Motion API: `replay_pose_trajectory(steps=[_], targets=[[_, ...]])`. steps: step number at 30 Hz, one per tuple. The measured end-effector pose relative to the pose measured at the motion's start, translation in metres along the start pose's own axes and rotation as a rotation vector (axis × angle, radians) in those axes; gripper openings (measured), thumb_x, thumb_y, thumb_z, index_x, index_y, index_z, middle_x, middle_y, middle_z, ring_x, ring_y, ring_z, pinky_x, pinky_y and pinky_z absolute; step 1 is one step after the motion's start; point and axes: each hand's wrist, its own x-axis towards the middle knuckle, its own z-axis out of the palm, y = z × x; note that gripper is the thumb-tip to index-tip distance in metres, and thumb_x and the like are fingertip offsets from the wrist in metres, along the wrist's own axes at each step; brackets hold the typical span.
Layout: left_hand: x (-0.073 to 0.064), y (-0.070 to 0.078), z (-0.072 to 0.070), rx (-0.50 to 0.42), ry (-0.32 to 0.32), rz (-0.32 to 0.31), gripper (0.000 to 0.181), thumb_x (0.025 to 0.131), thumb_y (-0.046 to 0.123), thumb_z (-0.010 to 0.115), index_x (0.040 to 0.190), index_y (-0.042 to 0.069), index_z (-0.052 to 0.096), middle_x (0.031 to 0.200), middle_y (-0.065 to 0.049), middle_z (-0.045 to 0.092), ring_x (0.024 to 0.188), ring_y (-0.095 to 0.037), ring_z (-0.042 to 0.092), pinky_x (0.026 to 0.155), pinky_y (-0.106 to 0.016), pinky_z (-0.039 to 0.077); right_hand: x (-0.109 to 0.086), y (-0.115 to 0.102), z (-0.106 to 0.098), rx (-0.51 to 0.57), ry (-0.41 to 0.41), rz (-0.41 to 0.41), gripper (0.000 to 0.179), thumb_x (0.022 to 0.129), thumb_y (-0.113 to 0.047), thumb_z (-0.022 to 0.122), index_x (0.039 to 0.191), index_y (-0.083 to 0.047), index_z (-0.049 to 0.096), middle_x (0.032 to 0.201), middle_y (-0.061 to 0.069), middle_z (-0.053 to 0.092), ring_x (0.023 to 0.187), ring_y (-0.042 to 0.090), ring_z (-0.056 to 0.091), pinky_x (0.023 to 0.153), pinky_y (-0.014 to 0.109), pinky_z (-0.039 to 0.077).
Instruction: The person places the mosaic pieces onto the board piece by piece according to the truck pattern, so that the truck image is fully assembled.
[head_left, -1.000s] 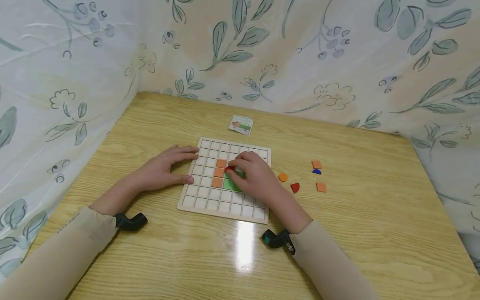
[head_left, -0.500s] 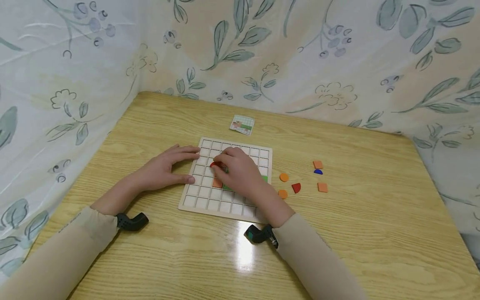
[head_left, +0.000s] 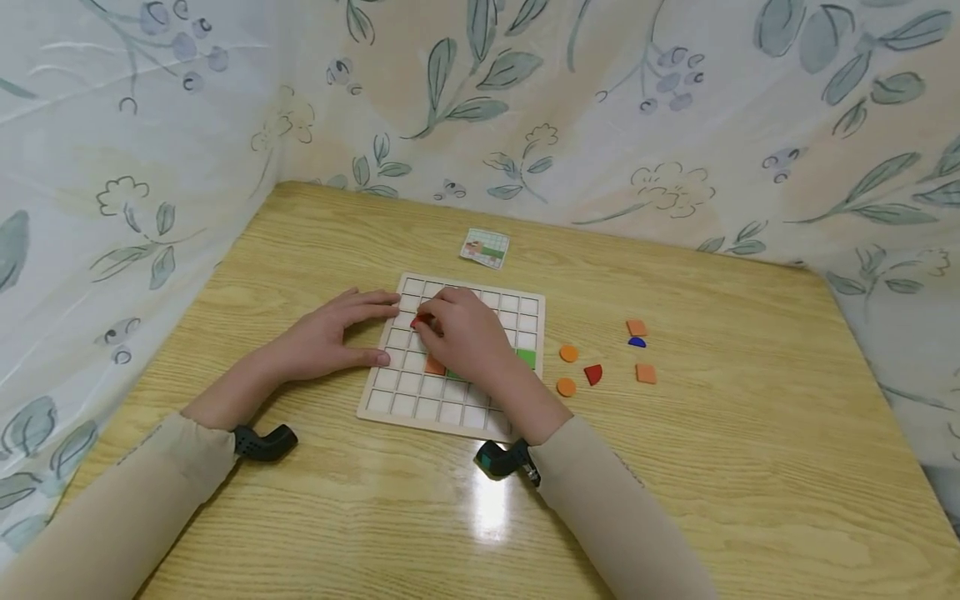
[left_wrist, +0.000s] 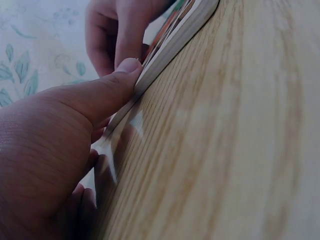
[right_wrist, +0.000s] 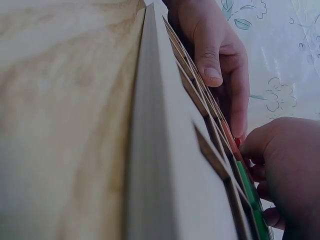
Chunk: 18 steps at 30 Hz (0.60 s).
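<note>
A wooden grid board (head_left: 450,429) lies on the table between both hands. My left hand (head_left: 337,333) rests at the board's left edge with fingers and thumb spread; its thumb (left_wrist: 115,82) touches the rim in the left wrist view. My right hand (head_left: 468,337) is over the board's left-middle cells, pinching a small red piece (head_left: 415,322) between thumb and fingers. The fingers cover most of that piece. An orange square tile (head_left: 434,365) sits in a cell below the hand. Green tiles (head_left: 527,358) fill other cells, partly hidden under the hand.
Right of the board lie two orange discs (head_left: 569,353), a red quarter-circle (head_left: 593,374), a blue half-circle (head_left: 637,342) and two light orange squares (head_left: 636,327). A small printed card (head_left: 485,248) lies behind the board. Patterned cloth (head_left: 480,100) hangs around the table.
My right hand has moved left and slightly away over the board, carrying the red piece. Its arm has uncovered an orange disc and a green tile. The left hand stays put.
</note>
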Motion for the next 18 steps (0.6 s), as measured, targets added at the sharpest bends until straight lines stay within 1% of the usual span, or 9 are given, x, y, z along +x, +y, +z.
replay_pose_trajectory(steps=[5, 8, 13, 18], targets=[[0.0007, 0.0008, -0.0005, -0.011, -0.009, 0.004, 0.074, 0.096, 0.041, 0.086, 0.159, 0.012, 0.059, 0.174, -0.001, 0.041, 0.166, -0.038, 0.019, 0.135, -0.059, 0.011, -0.0025, 0.0009, -0.0019, 0.012, 0.015, -0.016, 0.014, 0.104, -0.02, 0.074, 0.11, -0.012, 0.083, 0.105, 0.002, 0.07, 0.105, 0.024, 0.064, 0.088, 0.035, 0.059], [0.0011, 0.0011, -0.0004, -0.013, -0.009, -0.002, 0.075, 0.096, 0.041, 0.087, 0.159, 0.013, 0.059, 0.174, 0.0, 0.041, 0.166, -0.037, 0.019, 0.135, -0.059, 0.011, -0.0043, 0.0021, -0.0023, 0.034, 0.03, -0.031, 0.012, 0.101, -0.016, 0.074, 0.107, -0.011, 0.083, 0.102, 0.003, 0.067, 0.1, 0.025, 0.062, 0.085, 0.035, 0.057], [0.0011, 0.0003, -0.0005, -0.01, -0.002, -0.009, 0.075, 0.095, 0.041, 0.087, 0.159, 0.015, 0.059, 0.174, 0.004, 0.04, 0.166, -0.033, 0.02, 0.135, -0.057, 0.011, -0.0045, 0.0045, -0.0006, 0.048, 0.036, -0.051, 0.011, 0.101, -0.016, 0.074, 0.107, -0.013, 0.083, 0.103, 0.002, 0.067, 0.099, 0.023, 0.061, 0.084, 0.033, 0.055], [0.0014, 0.0004, 0.0, -0.009, -0.001, -0.014, 0.075, 0.095, 0.042, 0.087, 0.159, 0.015, 0.059, 0.174, 0.004, 0.04, 0.166, -0.034, 0.02, 0.135, -0.057, 0.011, -0.004, 0.0056, -0.0008, 0.058, 0.031, -0.051, 0.012, 0.101, -0.016, 0.074, 0.108, -0.013, 0.083, 0.103, 0.001, 0.067, 0.099, 0.022, 0.061, 0.084, 0.032, 0.055]])
